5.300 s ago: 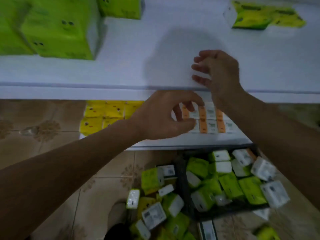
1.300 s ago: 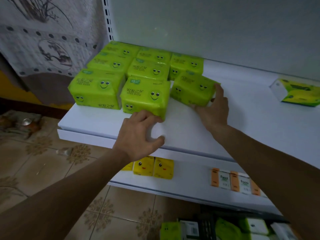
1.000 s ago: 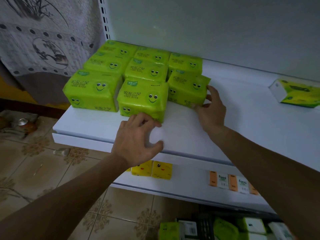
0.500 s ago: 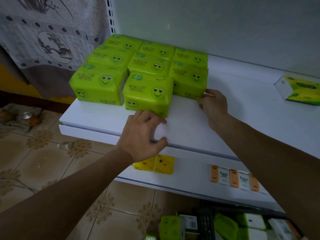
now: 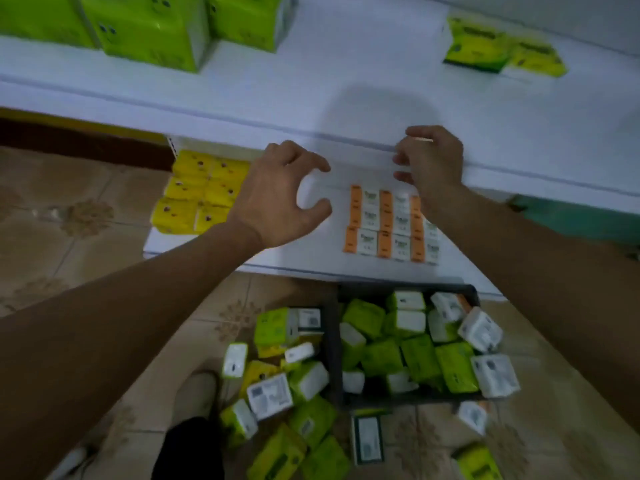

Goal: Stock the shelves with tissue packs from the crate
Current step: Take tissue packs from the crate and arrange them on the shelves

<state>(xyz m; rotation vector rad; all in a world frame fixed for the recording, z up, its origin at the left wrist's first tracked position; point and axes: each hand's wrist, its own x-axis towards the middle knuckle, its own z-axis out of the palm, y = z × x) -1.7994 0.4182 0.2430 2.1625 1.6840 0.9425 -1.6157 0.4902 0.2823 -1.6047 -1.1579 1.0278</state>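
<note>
A: While we look down, our left hand (image 5: 277,199) hangs over the lower white shelf (image 5: 311,251). Its fingers are curled wide, like a claw, and it holds nothing.

B: And our right hand (image 5: 431,161)?

A: It is near the front edge of the upper white shelf (image 5: 346,98). The fingers are bent and a little apart. It holds nothing too.

B: Where are the tissue packs?

A: Lots of small green and white tissue packs (image 5: 415,348) lie in the dark plastic crate (image 5: 408,292) on the tiled floor (image 5: 69,237). More loose green and white packs (image 5: 277,393) lie on the floor, just left of the crate.

B: What is on the shelves?

A: Big bright green packs with smiley faces (image 5: 152,29) sit at the left of the upper shelf. A flat green and yellow pack (image 5: 502,51) lies well apart from them, at the right. On the lower shelf we see yellow packs (image 5: 197,192) on the left and small orange and white packs (image 5: 388,226) in rows, partly under our right arm.

B: It looks blurry.

A: Yes, we cannot read the words.
</note>
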